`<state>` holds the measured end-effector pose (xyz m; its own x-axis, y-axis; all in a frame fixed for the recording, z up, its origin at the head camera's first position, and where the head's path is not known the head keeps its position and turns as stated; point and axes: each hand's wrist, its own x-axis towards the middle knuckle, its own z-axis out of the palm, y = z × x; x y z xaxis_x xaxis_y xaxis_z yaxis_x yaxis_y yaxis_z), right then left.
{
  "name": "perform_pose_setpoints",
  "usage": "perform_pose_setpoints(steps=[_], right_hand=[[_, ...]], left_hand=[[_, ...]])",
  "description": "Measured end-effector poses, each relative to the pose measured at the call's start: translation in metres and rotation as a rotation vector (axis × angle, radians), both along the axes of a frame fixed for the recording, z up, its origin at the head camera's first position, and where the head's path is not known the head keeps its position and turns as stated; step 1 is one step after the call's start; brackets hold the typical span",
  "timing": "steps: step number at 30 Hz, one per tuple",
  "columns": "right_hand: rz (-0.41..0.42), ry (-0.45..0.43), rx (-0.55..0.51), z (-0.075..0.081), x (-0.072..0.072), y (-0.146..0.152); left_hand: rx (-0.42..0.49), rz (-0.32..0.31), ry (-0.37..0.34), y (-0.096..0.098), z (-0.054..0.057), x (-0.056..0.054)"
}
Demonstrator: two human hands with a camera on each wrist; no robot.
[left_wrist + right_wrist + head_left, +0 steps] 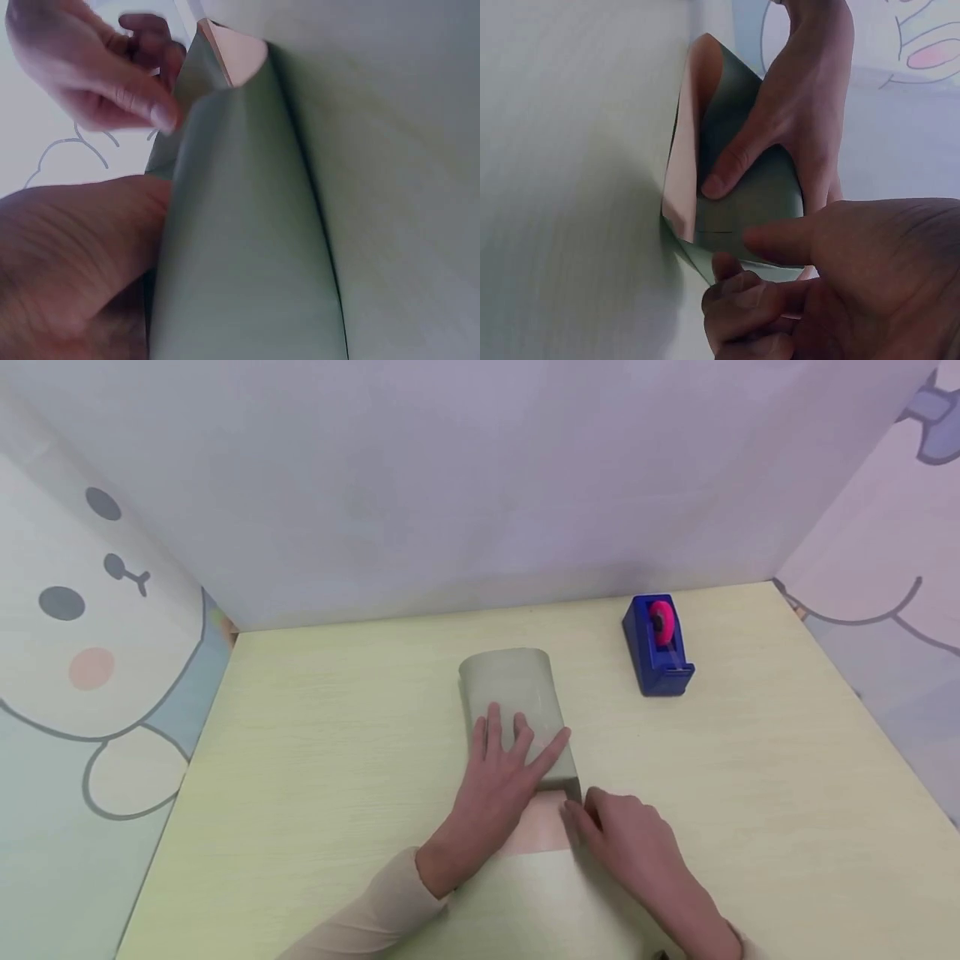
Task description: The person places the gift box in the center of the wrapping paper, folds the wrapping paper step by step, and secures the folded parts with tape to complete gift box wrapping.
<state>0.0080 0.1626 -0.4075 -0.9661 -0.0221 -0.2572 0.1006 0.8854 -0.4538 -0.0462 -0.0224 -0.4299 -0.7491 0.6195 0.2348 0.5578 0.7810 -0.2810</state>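
Note:
A bundle in green paper [513,681] with a pink inner face [682,165] lies on the table, its far edge rounded. What is inside it is hidden. My left hand [498,785] rests on top of the bundle, fingers spread and pointing away from me. At the near right corner, my right hand [637,839] pinches the paper's edge between thumb and curled fingers. The paper stands up in folds at this end, as the right wrist view shows. Toward me, a pink strip and a pale green stretch of paper [547,902] run between my forearms.
A blue tape dispenser [645,652] with a pink roll core stands at the back right of the pale wooden table [322,718]. A plain light curtain [450,485] hangs behind the table's far edge, and cartoon-printed cloth [135,610] hangs at both sides.

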Motion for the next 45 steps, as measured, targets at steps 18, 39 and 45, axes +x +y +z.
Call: perform_pose_setpoints(steps=[18,39,45], right_hand=[[0.004,0.044,0.066,-0.011,0.012,-0.01],[-0.001,0.056,0.024,-0.016,-0.021,-0.009],[-0.015,0.033,0.027,-0.016,-0.022,-0.01]], left_hand=[[0.013,0.001,0.002,0.0,0.0,0.0],[0.023,-0.01,0.014,0.0,-0.001,-0.001],[0.018,-0.004,0.016,0.0,-0.002,-0.001]])
